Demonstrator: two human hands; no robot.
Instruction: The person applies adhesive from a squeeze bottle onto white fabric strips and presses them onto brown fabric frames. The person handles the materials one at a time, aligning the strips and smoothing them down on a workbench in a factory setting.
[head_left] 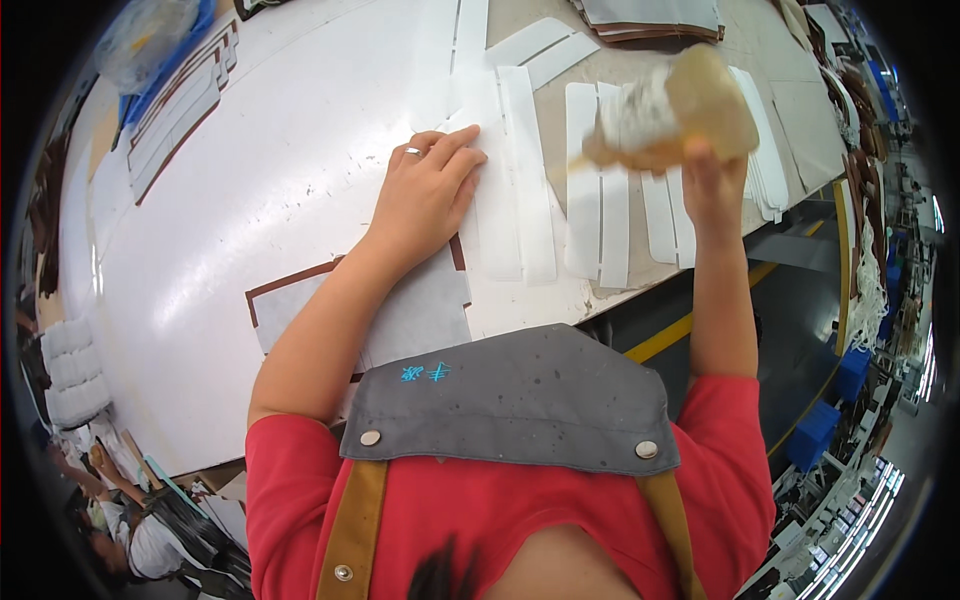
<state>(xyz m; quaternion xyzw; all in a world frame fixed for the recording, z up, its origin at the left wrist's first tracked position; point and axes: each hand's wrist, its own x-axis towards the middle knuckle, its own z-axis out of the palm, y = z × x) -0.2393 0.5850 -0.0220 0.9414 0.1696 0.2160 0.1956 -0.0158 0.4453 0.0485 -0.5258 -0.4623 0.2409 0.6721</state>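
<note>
2 hands work at centre frame: the left hand (428, 190) lies flat, fingers (455, 150) spread and gripping nothing, pressing a long white paper strip (500, 180) on the white table (250, 200). The right hand (712, 180), at upper right, is closed around a blurred translucent yellowish plastic bottle (680, 105) raised above more white strips (600, 230).

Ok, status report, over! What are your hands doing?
Left hand flat, pressing white strips on the table. Right hand raised, gripping a blurry yellowish bottle. Nothing blocking the strips.
</note>
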